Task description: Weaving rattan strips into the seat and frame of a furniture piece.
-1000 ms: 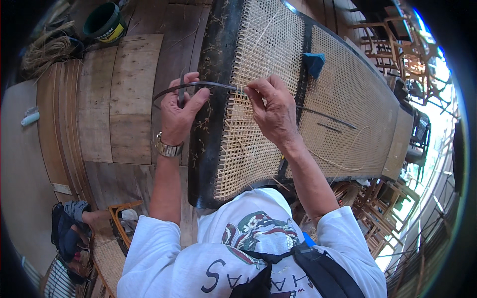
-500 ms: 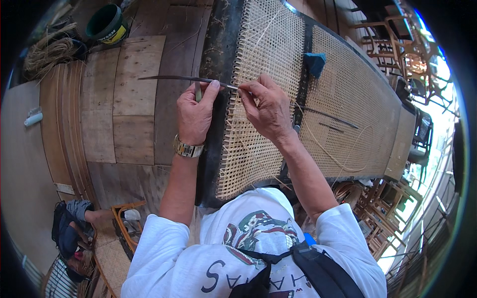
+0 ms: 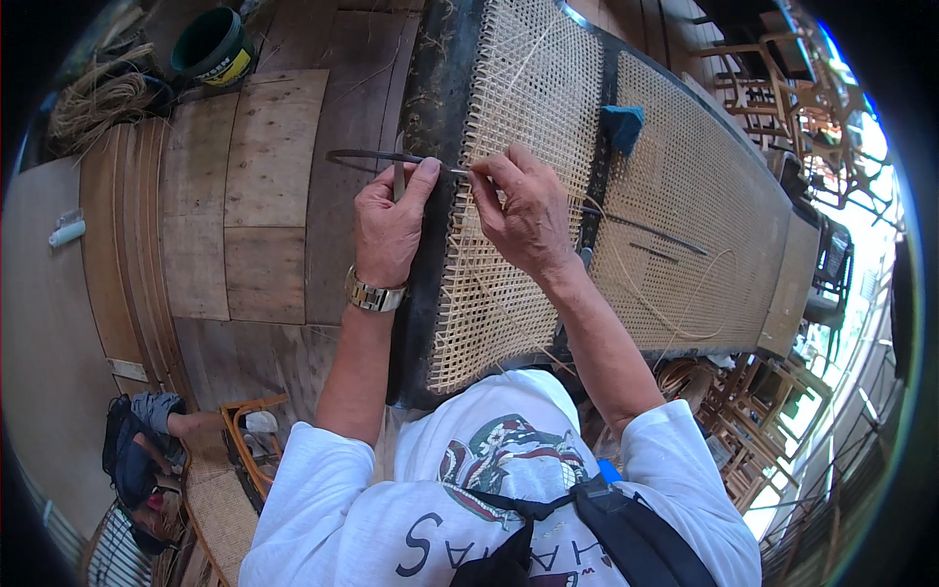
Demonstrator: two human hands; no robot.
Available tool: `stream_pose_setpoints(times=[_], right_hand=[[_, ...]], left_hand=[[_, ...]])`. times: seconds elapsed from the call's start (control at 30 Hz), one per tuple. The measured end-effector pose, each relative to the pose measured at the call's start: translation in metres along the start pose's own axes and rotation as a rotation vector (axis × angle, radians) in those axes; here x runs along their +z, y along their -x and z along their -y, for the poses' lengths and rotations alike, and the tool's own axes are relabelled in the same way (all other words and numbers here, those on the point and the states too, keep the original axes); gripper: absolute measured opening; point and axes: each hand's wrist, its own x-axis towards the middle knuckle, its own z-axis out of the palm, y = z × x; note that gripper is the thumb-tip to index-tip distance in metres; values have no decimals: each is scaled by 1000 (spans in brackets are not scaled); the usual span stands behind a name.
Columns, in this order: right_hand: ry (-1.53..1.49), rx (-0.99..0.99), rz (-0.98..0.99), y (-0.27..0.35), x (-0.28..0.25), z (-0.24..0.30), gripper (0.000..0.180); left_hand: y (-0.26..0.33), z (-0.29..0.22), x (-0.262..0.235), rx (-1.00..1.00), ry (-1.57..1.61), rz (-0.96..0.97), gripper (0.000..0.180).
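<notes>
My left hand is closed over the dark edge of the frame, gripping a long, thin dark strip between thumb and fingers. The strip's left end bends back in a narrow loop; a pale, shiny tip reaches toward my other hand. A short grey flat piece also stands between the left fingers. My right hand, above the woven cane panel, pinches at that tip. From behind it a thin cane strand trails in a loose curve over the weave. What exactly the right fingertips hold is mostly hidden.
Thin dark rods and a blue cloth lie on the panel. A green bucket and coiled cane are far left. Wooden chair frames crowd the right. Another person sits low at left.
The dark strip's free left end, nearly straight before, now curls back on itself and reaches less far left. Both hands keep almost the same places and grips.
</notes>
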Motion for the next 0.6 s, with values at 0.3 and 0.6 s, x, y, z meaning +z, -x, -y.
stream_pose_setpoints(times=[0.3, 0.6], right_hand=[[-137, -7, 16, -1, 12, 1, 7], [-526, 206, 121, 1, 12, -16, 14]], left_hand=[[-5, -2, -15, 143, -176, 179, 18], [-26, 6, -7, 664, -601, 170, 21]])
